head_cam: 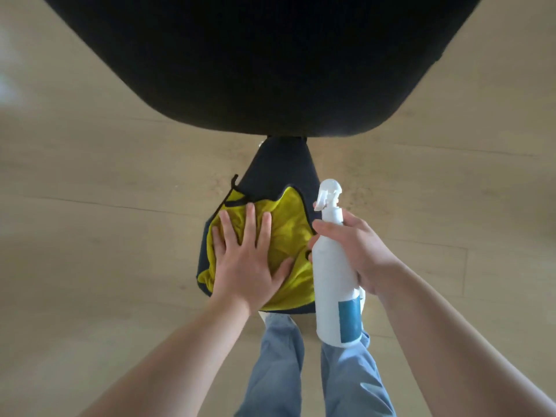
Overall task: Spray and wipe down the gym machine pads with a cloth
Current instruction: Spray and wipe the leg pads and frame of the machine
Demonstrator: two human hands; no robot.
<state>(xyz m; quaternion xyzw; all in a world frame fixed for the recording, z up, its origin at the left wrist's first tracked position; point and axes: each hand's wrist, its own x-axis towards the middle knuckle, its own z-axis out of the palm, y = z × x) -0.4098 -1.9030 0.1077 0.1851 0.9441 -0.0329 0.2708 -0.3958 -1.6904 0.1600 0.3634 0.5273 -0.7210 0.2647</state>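
Observation:
A yellow cloth (288,227) with dark edging lies spread over the small black seat pad (279,170) of the gym machine. My left hand (249,254) presses flat on the cloth with straight, spread fingers. My right hand (358,251) grips a white spray bottle (334,284) with a blue label just to the right of the seat pad, nozzle pointing away from me. A large black back pad (270,61) fills the top of the view, close to the camera.
A light wooden floor (90,206) surrounds the machine on both sides. My legs in light blue trousers (276,371) stand right below the seat pad. A white part of the machine frame shows under the seat's near edge.

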